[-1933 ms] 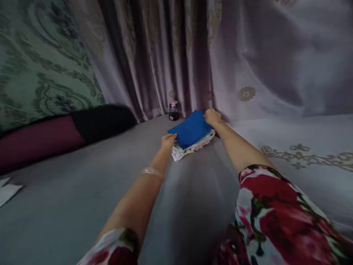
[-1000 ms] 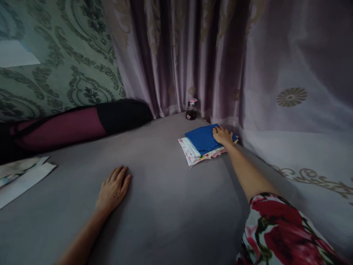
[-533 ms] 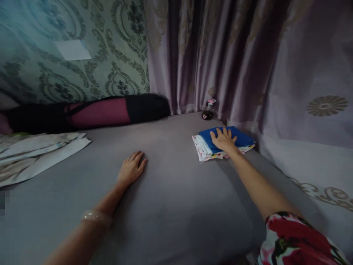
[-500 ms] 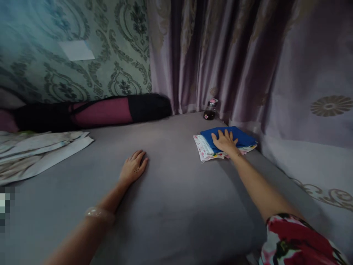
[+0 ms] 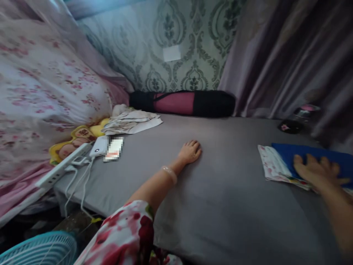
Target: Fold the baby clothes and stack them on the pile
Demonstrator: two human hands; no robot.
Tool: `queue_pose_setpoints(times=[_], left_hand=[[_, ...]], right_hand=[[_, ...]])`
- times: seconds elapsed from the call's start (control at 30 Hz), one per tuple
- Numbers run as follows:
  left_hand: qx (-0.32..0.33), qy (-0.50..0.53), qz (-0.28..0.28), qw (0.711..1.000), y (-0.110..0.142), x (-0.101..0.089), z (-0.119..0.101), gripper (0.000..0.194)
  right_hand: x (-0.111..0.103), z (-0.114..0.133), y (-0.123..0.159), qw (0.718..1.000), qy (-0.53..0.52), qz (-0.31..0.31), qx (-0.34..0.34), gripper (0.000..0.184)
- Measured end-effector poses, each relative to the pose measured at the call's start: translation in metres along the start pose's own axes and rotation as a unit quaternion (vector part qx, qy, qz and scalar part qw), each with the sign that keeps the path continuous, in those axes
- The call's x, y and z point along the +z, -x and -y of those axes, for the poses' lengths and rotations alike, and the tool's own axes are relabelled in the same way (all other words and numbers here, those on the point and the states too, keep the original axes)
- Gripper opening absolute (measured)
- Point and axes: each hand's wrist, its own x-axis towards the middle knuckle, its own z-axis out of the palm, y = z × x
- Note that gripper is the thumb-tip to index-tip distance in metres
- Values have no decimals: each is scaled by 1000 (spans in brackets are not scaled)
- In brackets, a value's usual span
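Observation:
My left hand (image 5: pixel 190 151) lies flat, palm down, on the grey sheet (image 5: pixel 220 206) of a bed-like surface, and holds nothing. At the right, my right hand (image 5: pixel 321 169) rests with spread fingers on a folded blue cloth (image 5: pixel 286 151). That cloth tops a stack of folded fabrics; a white floral-print cloth (image 5: pixel 266 162) shows at its left edge. The right hand is slightly blurred. Behind the stack stands a dark glass jar or bottle (image 5: pixel 291 126) with a shiny, pink-topped lid.
A long black-and-pink bag (image 5: pixel 176 102) lies along the wallpapered wall. Crumpled pale cloths (image 5: pixel 132 121) sit at the back left. Nearer are a power strip (image 5: pixel 63 165) with white cables, a white device (image 5: pixel 99 146), a yellow plush item (image 5: pixel 79 138) and a turquoise fan (image 5: pixel 41 248).
The view has swung left, bringing the power strip, floral curtain and fan into sight. Both hands appear to keep their places, the left on the sheet and the right on the blue cloth.

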Motion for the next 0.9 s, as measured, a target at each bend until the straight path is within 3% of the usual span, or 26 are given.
queue_pose_setpoints(times=[0.13,0.2,0.27,0.37,0.5,0.67,0.77,0.9], left_hand=[[6,-20,-7,1000,0,2,3,46],[12,-26,-4,1000,1,2,4,46],[15,-32,-1,999,1,2,4,45],[17,-36,-2,999,1,2,3,46],[34,-18,16,999,-2,-2,10,45],[106,56,86,989,-3,-21,53,39],[28,87,88,992,9,-42,99,36],[-206,86,15,975,39,-82,167,32]], right_hand=[[8,13,15,995,-41,-10,95,95],[7,30,28,996,-30,-2,87,96],[6,55,43,999,-2,-8,35,90],[9,110,63,998,23,-28,-44,72],[24,197,86,988,29,73,-135,66],[44,284,113,963,9,146,-228,61],[50,309,127,957,10,147,-250,62],[52,313,137,955,24,123,-268,63]])
